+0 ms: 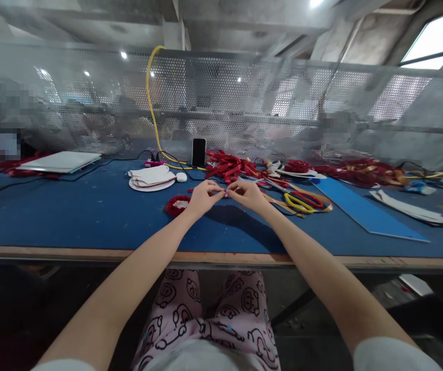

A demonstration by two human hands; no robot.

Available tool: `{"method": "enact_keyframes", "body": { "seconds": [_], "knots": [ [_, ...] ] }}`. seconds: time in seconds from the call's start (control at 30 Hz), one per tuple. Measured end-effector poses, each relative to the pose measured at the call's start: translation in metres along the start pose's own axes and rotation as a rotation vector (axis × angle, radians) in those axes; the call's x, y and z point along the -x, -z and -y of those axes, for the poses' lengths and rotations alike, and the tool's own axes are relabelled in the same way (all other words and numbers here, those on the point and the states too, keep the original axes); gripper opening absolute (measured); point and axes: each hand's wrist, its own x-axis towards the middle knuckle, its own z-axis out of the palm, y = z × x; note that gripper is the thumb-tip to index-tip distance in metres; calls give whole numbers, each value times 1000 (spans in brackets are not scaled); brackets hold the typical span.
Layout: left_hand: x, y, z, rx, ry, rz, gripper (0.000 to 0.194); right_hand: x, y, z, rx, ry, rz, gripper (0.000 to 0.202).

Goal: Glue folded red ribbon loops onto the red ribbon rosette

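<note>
Above the blue tabletop, my left hand and my right hand meet at the fingertips, each in a pinch. Whatever lies between the fingers is too small to make out; a hint of red shows near them. Just left of my left hand is a red ring-shaped piece with a white middle, partly covered by the hand. Scissors with one yellow handle and one red handle lie right of my right hand, over gold ribbon. Behind both hands is a heap of red ribbon.
A dark-screened phone stands upright at the back. White cut pieces are stacked at the left, near a white board. To the right lie a blue board, white strips and more ribbon. A perforated metal screen closes the table's rear.
</note>
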Motion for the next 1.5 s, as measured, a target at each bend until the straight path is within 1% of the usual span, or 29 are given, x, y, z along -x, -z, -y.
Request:
{"method": "enact_keyframes", "body": {
  "seconds": [0.13,0.23,0.67,0.77,0.9,1.1,1.27,1.33,1.5],
  "knots": [
    [2,2,-1,-20,-33,-30,12,0,-2,1,-21,-30,-7,32],
    [3,3,-3,-17,-58,-14,10,0,-2,3,-18,-59,1,32],
    [3,6,-10,-7,18,109,13,2,-3,8,-45,-44,47,29],
    [3,6,-10,-15,13,110,12,2,-2,8,-70,-45,54,30],
    [3,7,-10,-6,10,86,13,1,0,8,-81,-49,34,31],
    [3,7,-9,126,60,85,17,1,0,9,-105,-55,41,32],
    [4,6,-6,182,93,96,21,1,-1,9,-95,-44,53,31],
    [4,6,-5,227,137,98,26,2,-1,9,-123,-47,44,33],
    [2,7,-7,393,305,92,36,1,1,8,-190,-62,1,40]
  ]
}}
